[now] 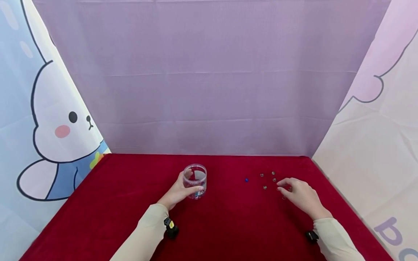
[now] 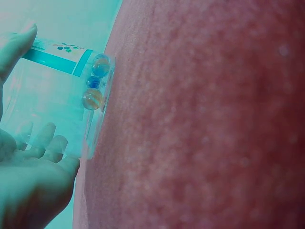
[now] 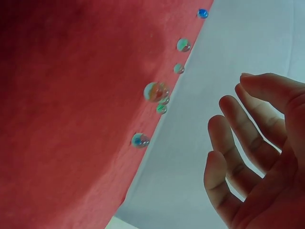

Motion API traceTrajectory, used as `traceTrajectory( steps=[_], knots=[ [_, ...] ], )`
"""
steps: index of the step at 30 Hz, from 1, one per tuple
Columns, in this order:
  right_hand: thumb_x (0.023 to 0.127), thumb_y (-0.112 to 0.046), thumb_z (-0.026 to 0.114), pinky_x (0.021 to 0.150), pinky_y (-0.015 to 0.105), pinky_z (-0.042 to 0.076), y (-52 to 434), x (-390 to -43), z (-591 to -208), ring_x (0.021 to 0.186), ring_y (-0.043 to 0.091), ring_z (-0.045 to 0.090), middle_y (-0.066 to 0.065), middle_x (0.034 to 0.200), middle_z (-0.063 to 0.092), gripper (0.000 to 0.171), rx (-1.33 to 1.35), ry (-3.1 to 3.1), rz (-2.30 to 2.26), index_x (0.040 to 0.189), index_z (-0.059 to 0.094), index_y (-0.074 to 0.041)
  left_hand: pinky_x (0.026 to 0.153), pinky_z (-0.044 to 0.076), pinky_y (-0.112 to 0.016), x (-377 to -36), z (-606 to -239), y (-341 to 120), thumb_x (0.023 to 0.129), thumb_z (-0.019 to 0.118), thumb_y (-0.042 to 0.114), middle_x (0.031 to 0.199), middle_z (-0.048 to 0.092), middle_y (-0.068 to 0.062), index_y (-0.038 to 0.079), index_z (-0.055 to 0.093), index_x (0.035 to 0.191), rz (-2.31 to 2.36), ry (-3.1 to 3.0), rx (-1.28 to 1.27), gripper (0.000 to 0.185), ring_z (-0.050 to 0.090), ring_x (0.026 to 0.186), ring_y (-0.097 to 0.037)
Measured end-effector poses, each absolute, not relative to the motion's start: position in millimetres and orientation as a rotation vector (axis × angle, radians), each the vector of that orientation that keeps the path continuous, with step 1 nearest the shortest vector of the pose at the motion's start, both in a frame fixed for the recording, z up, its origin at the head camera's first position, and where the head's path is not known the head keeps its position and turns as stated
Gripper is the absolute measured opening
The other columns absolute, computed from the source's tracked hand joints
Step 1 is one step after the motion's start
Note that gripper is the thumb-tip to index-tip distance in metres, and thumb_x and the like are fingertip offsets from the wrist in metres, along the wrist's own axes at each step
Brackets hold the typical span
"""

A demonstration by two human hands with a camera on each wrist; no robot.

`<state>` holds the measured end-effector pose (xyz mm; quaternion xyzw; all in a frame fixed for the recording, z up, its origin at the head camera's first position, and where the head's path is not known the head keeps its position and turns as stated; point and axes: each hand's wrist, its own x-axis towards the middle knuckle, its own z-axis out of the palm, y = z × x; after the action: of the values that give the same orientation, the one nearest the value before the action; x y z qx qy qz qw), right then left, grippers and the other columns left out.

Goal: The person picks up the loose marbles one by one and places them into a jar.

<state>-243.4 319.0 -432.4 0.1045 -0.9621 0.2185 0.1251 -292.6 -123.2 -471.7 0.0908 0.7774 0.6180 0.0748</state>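
A clear plastic jar (image 1: 195,185) stands upright on the red cloth (image 1: 228,224), left of centre. My left hand (image 1: 181,188) grips it from the left, thumb in front and fingers behind. In the left wrist view, three glass marbles (image 2: 93,82) lie at the bottom of the jar (image 2: 52,105), and the left hand (image 2: 33,162) wraps round its wall. Several loose glass marbles (image 1: 265,187) and a small blue one (image 1: 246,179) lie on the cloth to the right. My right hand (image 1: 292,189) hovers by them with relaxed, empty fingers (image 3: 228,138); the marbles (image 3: 155,91) lie apart from it.
A purple backdrop stands behind the table, with a cartoon rabbit panel (image 1: 58,130) on the left and a pale panel (image 1: 375,145) on the right. Bare red cloth lies between the jar and the marbles and along the near edge.
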Motion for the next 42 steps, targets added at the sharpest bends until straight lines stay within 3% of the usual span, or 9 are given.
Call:
traceTrajectory(
  steps=[4, 14, 26, 42],
  knots=[
    [0.091, -0.019, 0.074, 0.060, 0.036, 0.048, 323.6, -242.3, -434.0, 0.074, 0.011, 0.058, -0.007, 0.092, 0.069, 0.017, 0.289, -2.827, 0.629, 0.107, 0.075, -0.017, 0.103, 0.043, -0.055, -293.9, -472.8, -123.6, 0.081, 0.085, 0.039, 0.152, 0.037, -0.007, 0.017, 0.025, 0.152, 1.854, 2.335, 0.270, 0.096, 0.037, 0.135, -0.030],
    [0.089, -0.017, 0.076, 0.055, 0.034, 0.045, 331.0, -241.3, -439.7, 0.070, 0.013, 0.056, 0.003, 0.101, 0.071, 0.021, 0.263, -2.931, 0.660, 0.109, 0.075, -0.013, 0.104, 0.042, -0.056, -296.4, -474.6, -124.2, 0.080, 0.085, 0.039, 0.152, 0.038, -0.006, 0.018, 0.027, 0.151, 1.859, 2.332, 0.270, 0.094, 0.037, 0.135, -0.031],
    [0.088, -0.020, 0.077, 0.069, 0.048, 0.053, 337.7, -245.4, -447.3, 0.092, 0.024, 0.062, 0.006, 0.107, 0.069, 0.024, 0.230, -3.022, 0.662, 0.111, 0.074, -0.013, 0.104, 0.042, -0.056, -295.6, -475.0, -124.1, 0.080, 0.085, 0.039, 0.153, 0.036, -0.006, 0.019, 0.026, 0.152, 1.858, 2.335, 0.264, 0.096, 0.035, 0.136, -0.031],
    [0.087, -0.015, 0.077, 0.076, 0.056, 0.052, 334.5, -245.2, -450.5, 0.093, 0.024, 0.064, 0.003, 0.101, 0.070, 0.023, 0.261, -3.049, 0.696, 0.110, 0.074, -0.011, 0.104, 0.042, -0.057, -292.2, -473.8, -124.3, 0.080, 0.085, 0.040, 0.153, 0.036, -0.007, 0.018, 0.026, 0.152, 1.843, 2.338, 0.253, 0.095, 0.036, 0.136, -0.031]
  ],
)
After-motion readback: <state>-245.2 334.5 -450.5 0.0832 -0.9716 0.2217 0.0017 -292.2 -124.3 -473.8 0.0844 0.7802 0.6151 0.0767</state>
